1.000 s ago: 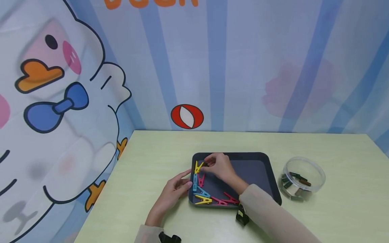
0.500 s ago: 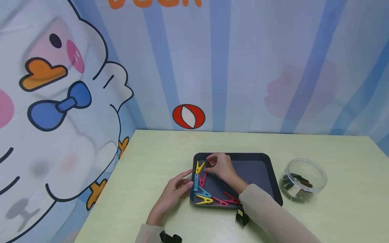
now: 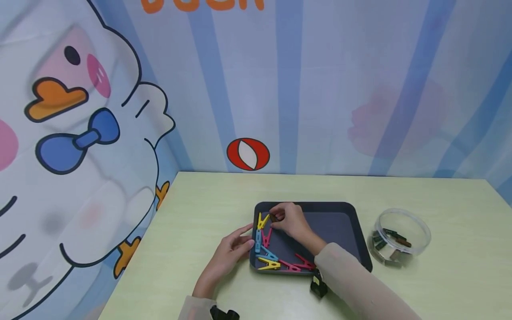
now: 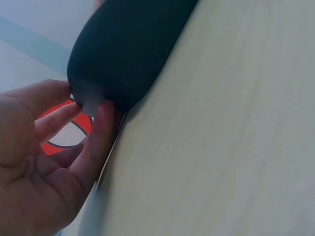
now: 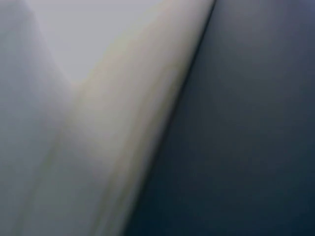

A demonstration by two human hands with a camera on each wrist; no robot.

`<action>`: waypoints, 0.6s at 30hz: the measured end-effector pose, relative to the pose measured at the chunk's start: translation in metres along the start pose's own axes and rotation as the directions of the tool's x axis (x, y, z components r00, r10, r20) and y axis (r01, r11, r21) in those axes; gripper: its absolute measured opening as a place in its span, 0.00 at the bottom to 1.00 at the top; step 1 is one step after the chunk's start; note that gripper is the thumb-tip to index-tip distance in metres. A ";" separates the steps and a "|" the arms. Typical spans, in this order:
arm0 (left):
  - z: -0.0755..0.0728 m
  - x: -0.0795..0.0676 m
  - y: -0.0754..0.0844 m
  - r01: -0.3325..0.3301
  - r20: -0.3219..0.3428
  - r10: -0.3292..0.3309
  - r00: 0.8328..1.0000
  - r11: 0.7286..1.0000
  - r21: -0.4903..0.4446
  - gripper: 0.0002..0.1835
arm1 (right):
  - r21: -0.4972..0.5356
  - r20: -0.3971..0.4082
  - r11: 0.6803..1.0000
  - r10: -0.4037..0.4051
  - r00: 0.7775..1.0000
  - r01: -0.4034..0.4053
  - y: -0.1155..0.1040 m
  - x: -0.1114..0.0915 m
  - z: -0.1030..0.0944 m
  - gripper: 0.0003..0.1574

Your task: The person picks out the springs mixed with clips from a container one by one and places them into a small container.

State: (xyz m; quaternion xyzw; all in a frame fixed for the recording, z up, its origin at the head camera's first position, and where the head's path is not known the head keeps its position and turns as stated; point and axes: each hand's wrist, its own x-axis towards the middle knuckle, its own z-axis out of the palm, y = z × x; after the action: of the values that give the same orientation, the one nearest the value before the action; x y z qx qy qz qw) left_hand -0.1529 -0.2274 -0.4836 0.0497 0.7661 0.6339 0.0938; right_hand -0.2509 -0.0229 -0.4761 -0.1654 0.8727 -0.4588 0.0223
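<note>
My right hand is over the far left part of a dark tray, pinching a small dark piece between thumb and fingers. Most of that piece is hidden, and I cannot tell its kind. Right beside it lies a yellow clothespin. A pink clothespin and an upright blue clothespin follow down the left side. Along the near side lie another blue clothespin, a yellow one and two pink ones. My left hand touches the tray's left wall with extended fingers; the left wrist view shows its fingertips against the wall.
Right of the tray stands a round clear tub holding several dark green and brown pieces. The pale table ends at a printed cloth backdrop. The right wrist view is blurred, with the dark tray filling its right half.
The head view has shifted slightly. Both hands keep nearly the same places, and the dark piece stays pinched in my right fingers next to the yellow clothespin.
</note>
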 end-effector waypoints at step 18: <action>0.000 0.000 0.000 0.000 0.000 0.000 1.000 1.000 -0.005 0.28 | -0.017 0.003 0.999 -0.032 0.999 0.032 0.000 -0.001 -0.001 0.15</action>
State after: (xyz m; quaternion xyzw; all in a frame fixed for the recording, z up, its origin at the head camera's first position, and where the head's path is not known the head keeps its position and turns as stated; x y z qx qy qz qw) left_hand -0.1530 -0.2273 -0.4838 0.0492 0.7645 0.6359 0.0938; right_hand -0.2497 -0.0217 -0.4755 -0.1801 0.8737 -0.4516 0.0146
